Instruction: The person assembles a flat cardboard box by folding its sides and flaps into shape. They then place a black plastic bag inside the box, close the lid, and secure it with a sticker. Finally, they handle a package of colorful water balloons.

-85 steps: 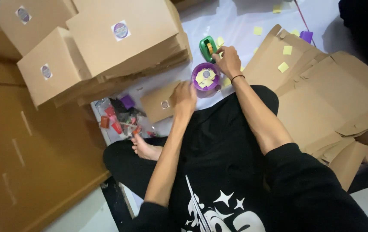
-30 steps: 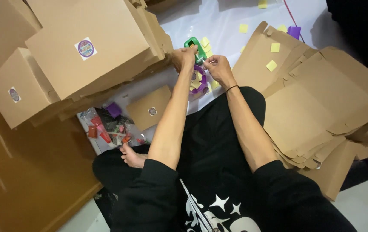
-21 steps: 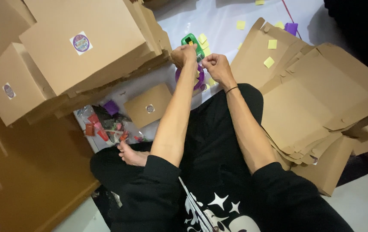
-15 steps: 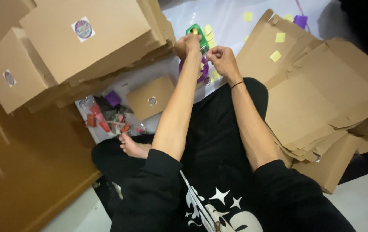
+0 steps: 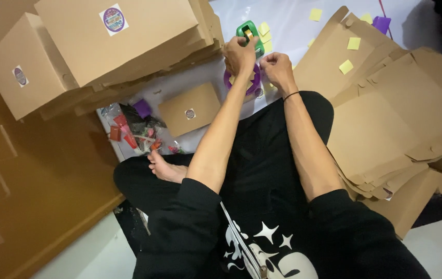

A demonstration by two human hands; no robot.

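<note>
I sit cross-legged on the floor in black clothes. My left hand [image 5: 239,53] is closed on a green tape dispenser [image 5: 249,32] on the white sheet [image 5: 293,23] ahead. My right hand [image 5: 276,68] is pinched shut just to its right; what it pinches is too small to tell. A purple round tray [image 5: 254,85] with yellow pieces lies partly hidden under both hands. A small flat cardboard box [image 5: 189,108] with a round sticker lies left of my arm.
Assembled cardboard boxes [image 5: 122,39] with round stickers are stacked at the upper left. Flat unfolded cardboard blanks [image 5: 391,119] carrying yellow sticky notes [image 5: 353,43] pile up on the right. A clear bag of small red and purple items [image 5: 135,129] lies near my bare foot [image 5: 166,168].
My left hand moved up from the purple tray onto the green dispenser. My right hand shifted from the dispenser to beside it. The view has drifted slightly.
</note>
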